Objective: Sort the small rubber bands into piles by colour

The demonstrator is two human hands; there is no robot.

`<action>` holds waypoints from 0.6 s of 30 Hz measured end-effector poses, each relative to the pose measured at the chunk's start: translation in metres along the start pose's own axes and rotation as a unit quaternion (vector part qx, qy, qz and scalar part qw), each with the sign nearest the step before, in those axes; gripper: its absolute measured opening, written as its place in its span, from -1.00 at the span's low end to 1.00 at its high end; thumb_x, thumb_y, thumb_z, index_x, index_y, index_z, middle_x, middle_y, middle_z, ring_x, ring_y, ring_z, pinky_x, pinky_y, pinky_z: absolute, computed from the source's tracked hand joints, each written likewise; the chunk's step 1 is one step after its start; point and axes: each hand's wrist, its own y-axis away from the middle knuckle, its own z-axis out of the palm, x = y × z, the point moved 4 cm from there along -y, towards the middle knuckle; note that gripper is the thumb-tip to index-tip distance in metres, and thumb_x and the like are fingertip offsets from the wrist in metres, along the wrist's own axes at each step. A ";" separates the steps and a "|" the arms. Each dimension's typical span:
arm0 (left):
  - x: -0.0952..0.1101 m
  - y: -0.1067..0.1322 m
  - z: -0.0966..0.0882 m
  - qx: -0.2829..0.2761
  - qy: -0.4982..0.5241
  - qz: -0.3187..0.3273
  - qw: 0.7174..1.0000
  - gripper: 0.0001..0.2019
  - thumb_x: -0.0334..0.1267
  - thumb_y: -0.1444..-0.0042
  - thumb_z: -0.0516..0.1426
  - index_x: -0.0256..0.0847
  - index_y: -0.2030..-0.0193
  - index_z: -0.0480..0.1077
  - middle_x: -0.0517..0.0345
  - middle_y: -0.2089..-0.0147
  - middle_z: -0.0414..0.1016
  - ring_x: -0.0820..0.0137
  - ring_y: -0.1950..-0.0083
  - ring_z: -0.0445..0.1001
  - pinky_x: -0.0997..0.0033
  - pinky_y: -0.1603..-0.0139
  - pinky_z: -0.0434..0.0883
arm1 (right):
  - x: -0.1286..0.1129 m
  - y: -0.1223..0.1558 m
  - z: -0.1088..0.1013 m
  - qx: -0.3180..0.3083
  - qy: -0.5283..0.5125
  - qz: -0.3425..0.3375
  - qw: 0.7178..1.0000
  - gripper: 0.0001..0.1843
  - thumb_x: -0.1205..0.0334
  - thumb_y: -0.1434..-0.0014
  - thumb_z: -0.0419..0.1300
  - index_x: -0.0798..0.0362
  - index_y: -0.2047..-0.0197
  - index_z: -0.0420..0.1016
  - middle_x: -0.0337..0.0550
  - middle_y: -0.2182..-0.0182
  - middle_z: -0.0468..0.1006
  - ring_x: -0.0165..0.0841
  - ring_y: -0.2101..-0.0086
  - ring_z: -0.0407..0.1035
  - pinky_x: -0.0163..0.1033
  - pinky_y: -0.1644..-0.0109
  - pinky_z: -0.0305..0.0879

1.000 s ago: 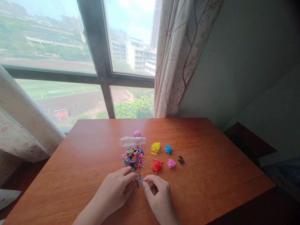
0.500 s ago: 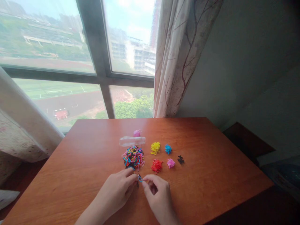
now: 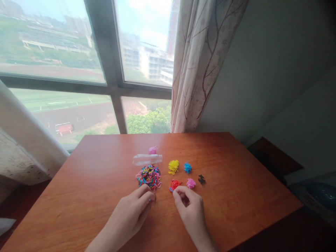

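A mixed pile of small coloured rubber bands (image 3: 149,175) lies mid-table. To its right sit sorted little heaps: yellow (image 3: 173,166), blue (image 3: 187,167), red (image 3: 174,184), pink (image 3: 190,183) and black (image 3: 201,179). My left hand (image 3: 133,210) rests with fingers curled, fingertips pressed on a few bands at the near edge of the mixed pile. My right hand (image 3: 190,206) is pinched, thumb and forefinger together at the red heap; what they hold is too small to name.
A clear plastic bottle (image 3: 147,159) lies on its side behind the mixed pile, with a pink cap (image 3: 152,150) beyond it. The wooden table (image 3: 236,189) stands under a window with a patterned curtain (image 3: 202,63). A dark side table (image 3: 273,161) is at the right.
My right hand has moved from beside the left hand, right and away, to the red heap. The blue band it pinched is no longer visible. The left hand stayed put.
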 end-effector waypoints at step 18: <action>-0.013 0.003 -0.004 0.045 0.005 -0.018 0.999 -0.78 -0.41 -0.24 -0.01 -0.03 0.15 0.40 0.24 0.13 0.57 0.44 0.20 0.57 0.58 0.24 0.40 | 0.053 -0.089 -0.051 0.023 0.285 -0.008 0.958 -0.84 0.23 -0.18 0.16 -0.05 0.29 0.60 -0.27 0.56 0.51 -0.35 0.49 0.37 -0.32 0.42 0.07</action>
